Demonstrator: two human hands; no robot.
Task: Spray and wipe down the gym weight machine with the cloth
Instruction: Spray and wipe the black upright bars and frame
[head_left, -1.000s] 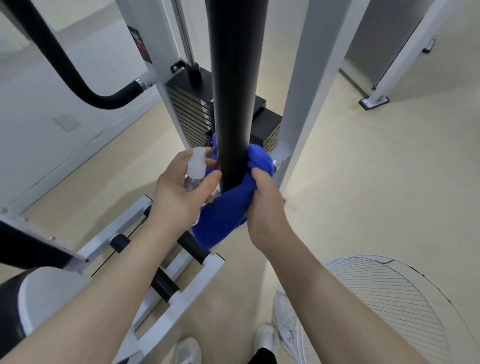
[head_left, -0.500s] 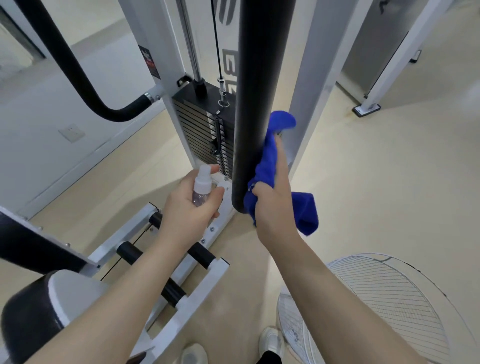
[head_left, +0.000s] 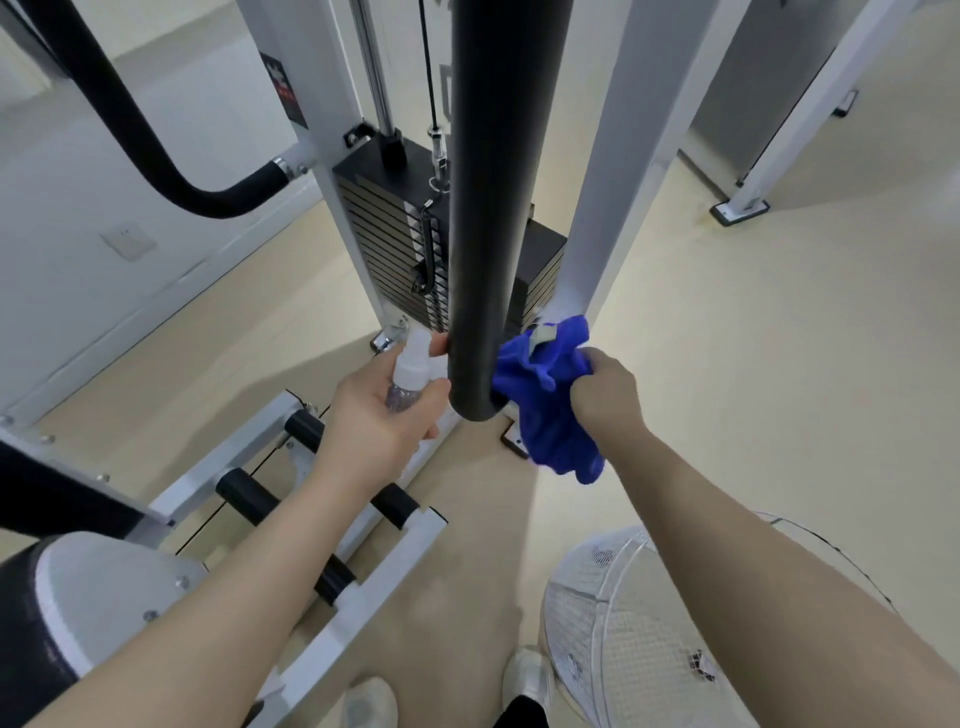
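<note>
Cloth (head_left: 550, 395), bunched and blue, sits in our right hand (head_left: 605, 395), fingers curled round it, pressed against the lower end of the black padded bar (head_left: 493, 208) that hangs between our hands. Our left hand (head_left: 384, 415) grips a small spray bottle (head_left: 410, 374) just left of that bar. Beyond both hands stands the weight stack (head_left: 389, 249); below the right forearm we see a white fan (head_left: 623, 623).

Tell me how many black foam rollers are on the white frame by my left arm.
3: one nearest the weight stack, one further left, one right of the left forearm. A fourth black piece lower down may be another.
</note>
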